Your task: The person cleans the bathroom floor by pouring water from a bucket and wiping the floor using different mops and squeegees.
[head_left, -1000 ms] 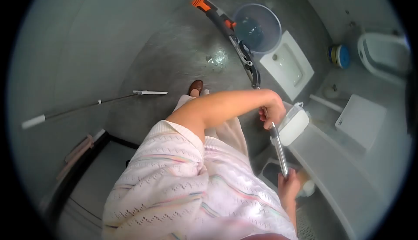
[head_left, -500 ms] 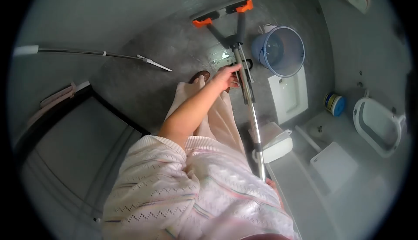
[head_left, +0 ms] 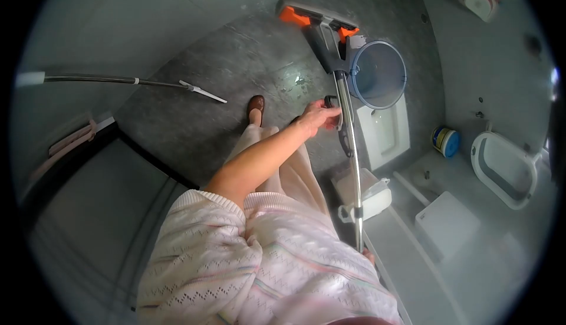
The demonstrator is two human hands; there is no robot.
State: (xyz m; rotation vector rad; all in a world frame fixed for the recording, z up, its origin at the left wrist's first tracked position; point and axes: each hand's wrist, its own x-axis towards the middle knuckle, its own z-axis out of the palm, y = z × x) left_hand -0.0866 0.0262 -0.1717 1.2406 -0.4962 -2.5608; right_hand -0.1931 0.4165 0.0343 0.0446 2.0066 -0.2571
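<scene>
A sponge mop (head_left: 355, 168) with a long metal pole slants up in front of me. Its wide head (head_left: 318, 17), with orange end clips, is tilted near the wall at the top. My left hand (head_left: 318, 117) is closed at the black lever on the pole, below the head. Low on the pole, my right hand (head_left: 368, 256) grips the handle; most of it is hidden by my body. Just right of the mop head stands a blue bucket (head_left: 400, 92), partly overlapped by the mop's frame.
A white squat toilet (head_left: 402, 139) is set in the floor below the bucket. White bins (head_left: 377, 201) sit right of my legs. A blue-lidded tub (head_left: 446, 142) and a folding basin (head_left: 506, 170) are at the right. Another pole (head_left: 156, 82) leans at the left. The grey floor (head_left: 206, 65) looks wet.
The mop head has swung right and turned, its left end now higher than its right. My left hand has moved slightly right and lower, staying at the lever. My feet show more.
</scene>
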